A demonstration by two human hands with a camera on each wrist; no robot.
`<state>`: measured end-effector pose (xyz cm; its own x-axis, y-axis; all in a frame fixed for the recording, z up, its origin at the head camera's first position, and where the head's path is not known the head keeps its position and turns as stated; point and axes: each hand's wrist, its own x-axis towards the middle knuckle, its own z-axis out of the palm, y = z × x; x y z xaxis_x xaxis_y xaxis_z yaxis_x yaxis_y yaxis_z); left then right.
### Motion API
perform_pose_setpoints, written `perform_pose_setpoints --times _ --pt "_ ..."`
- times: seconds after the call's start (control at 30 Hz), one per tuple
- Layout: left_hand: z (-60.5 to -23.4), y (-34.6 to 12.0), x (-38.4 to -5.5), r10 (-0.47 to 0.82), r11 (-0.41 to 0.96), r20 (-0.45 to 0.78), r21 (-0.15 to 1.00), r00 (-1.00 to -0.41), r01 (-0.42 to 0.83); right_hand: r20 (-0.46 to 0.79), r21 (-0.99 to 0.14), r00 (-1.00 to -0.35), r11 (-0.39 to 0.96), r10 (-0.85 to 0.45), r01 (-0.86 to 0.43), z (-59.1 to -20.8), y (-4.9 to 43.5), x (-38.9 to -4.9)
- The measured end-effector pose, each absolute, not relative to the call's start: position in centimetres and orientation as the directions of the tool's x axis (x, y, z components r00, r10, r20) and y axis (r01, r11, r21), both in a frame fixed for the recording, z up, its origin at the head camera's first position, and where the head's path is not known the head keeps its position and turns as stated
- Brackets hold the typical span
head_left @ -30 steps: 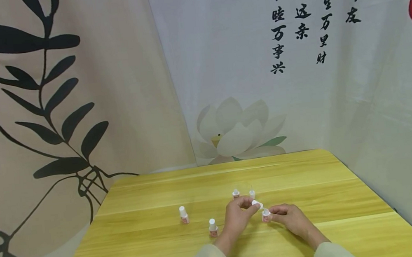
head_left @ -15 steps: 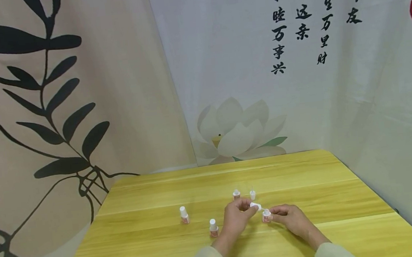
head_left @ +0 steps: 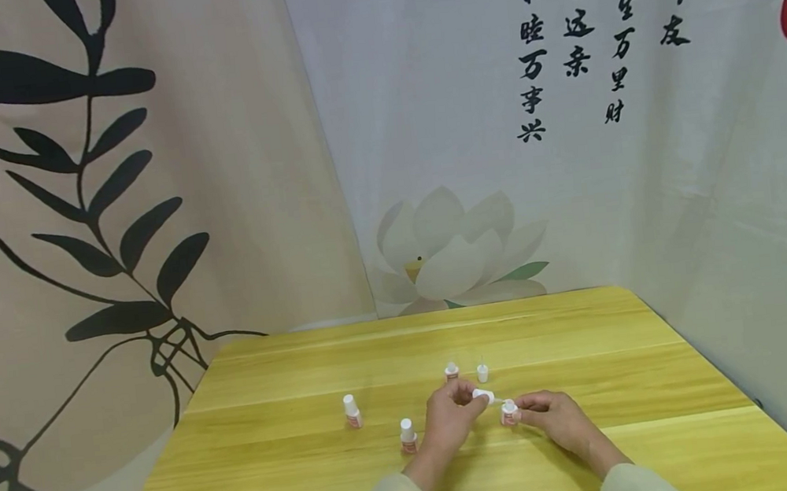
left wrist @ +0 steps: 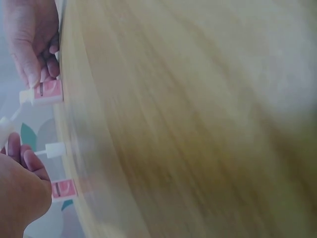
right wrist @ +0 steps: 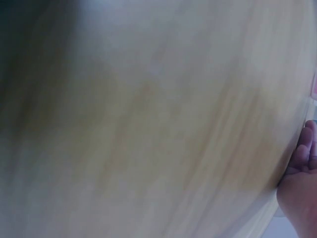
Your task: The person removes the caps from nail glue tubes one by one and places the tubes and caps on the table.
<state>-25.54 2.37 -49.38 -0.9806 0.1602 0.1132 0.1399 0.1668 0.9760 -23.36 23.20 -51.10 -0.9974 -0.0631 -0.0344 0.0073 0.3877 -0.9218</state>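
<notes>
My left hand (head_left: 451, 414) pinches a white brush cap (head_left: 483, 396), tilted nearly level. Its thin stem (left wrist: 18, 113) reaches the mouth of a small pink-labelled bottle (head_left: 509, 414), which stands upright on the table. The fingers of my right hand (head_left: 556, 419) grip that bottle from the right side. Just beyond the hands, another white brush cap (head_left: 482, 373) stands with its thin stem pointing up. Beside it is a second pink-labelled bottle (head_left: 451, 371) with a short white neck, partly hidden by my left hand. In the right wrist view, only part of my right hand (right wrist: 299, 183) shows.
Two similar bottles with tall white caps stand to the left: one bottle (head_left: 352, 413) farther off, the other bottle (head_left: 408, 437) near my left wrist. All rest on a yellow wooden table (head_left: 281, 478). A printed curtain (head_left: 452, 113) hangs behind its far edge.
The brush cap in my left hand has shifted slightly left and tipped flatter, with the stem still at the bottle's mouth. My right hand and the bottle have stayed nearly in place.
</notes>
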Motion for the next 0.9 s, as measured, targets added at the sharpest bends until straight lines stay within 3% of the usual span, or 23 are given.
perform_pose_setpoints --times 0.9 --pt "-49.51 3.19 -25.82 0.098 0.059 0.137 0.988 -0.986 0.143 -0.031 -0.911 -0.999 0.412 -0.045 0.009 -50.99 23.11 -23.36"
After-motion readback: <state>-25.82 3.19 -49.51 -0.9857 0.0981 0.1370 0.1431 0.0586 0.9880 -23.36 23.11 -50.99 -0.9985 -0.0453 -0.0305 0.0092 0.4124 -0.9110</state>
